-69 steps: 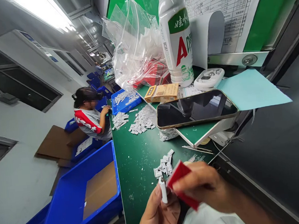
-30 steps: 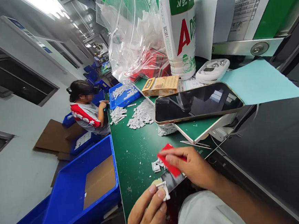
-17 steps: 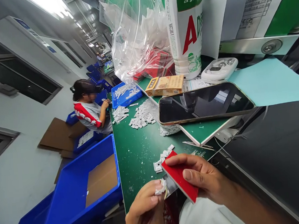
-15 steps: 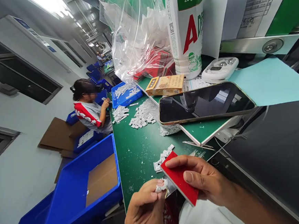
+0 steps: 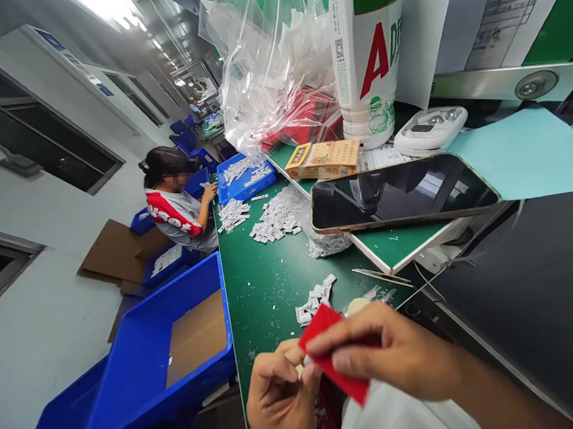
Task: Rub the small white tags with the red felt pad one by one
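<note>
My right hand [image 5: 391, 351] grips a flat red pad [image 5: 341, 372] between thumb and fingers; it is tilted and slightly blurred. Just left of it, my left hand [image 5: 283, 390] is closed in a pinch on a small white piece [image 5: 306, 359], mostly hidden behind fingers and pad. The pad's upper left end is at the left fingertips; whether it touches the piece I cannot tell. A small pile of white plastic parts [image 5: 316, 299] lies on the green table [image 5: 253, 290] just beyond the hands.
A raised shelf holds a phone [image 5: 404, 192], an orange-yellow box [image 5: 322, 159], a white bottle [image 5: 366, 63] and a plastic bag [image 5: 275, 70]. Tweezers [image 5: 381, 276] lie below. More white parts [image 5: 273, 219] are farther off. Blue bins [image 5: 153, 357] stand left; a co-worker [image 5: 179, 203] sits beyond.
The red pad has moved slightly left and down over the left fingertips, covering more of the white piece. A pale round object now shows behind my right hand. The view has shifted slightly.
</note>
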{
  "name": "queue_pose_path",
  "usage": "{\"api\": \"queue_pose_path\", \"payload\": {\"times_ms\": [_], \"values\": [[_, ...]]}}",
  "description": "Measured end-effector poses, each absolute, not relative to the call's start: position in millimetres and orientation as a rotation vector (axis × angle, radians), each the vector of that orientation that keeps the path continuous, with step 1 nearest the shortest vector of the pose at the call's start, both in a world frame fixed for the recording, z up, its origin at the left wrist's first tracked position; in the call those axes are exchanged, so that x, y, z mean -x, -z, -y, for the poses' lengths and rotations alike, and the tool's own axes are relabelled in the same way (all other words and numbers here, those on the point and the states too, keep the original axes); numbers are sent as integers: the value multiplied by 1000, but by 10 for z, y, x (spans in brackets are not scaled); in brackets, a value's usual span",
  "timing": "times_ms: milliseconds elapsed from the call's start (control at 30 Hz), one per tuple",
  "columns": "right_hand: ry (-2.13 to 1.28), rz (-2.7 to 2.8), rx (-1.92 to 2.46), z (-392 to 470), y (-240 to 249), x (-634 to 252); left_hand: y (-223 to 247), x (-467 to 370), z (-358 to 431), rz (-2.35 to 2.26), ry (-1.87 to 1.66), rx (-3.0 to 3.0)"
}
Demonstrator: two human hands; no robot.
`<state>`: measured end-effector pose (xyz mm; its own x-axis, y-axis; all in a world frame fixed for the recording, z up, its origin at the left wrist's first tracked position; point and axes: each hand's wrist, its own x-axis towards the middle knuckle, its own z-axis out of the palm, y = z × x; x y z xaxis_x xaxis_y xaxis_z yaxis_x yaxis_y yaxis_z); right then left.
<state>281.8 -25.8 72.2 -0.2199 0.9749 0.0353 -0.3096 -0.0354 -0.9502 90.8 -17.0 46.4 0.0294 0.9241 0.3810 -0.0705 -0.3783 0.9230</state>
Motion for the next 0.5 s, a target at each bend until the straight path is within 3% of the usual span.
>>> {"api": "queue_pose_path", "payload": {"times_ms": [100, 200, 333, 500], "values": [[-1268, 1031, 1055, 264, -714, -2837, -465, -920, 178, -921, -1511, -1588], [-1504, 1164, 861, 272, -694, -2836, -447, -932, 171, -950, -1672, -1793], [-1279, 937, 1010, 265, -620, -2839, -416, -888, 135, -919, -1894, -2250], [-2098, 1531, 175, 286, -505, -2863, -411, -768, 104, -924, -1821, -2460]]}}
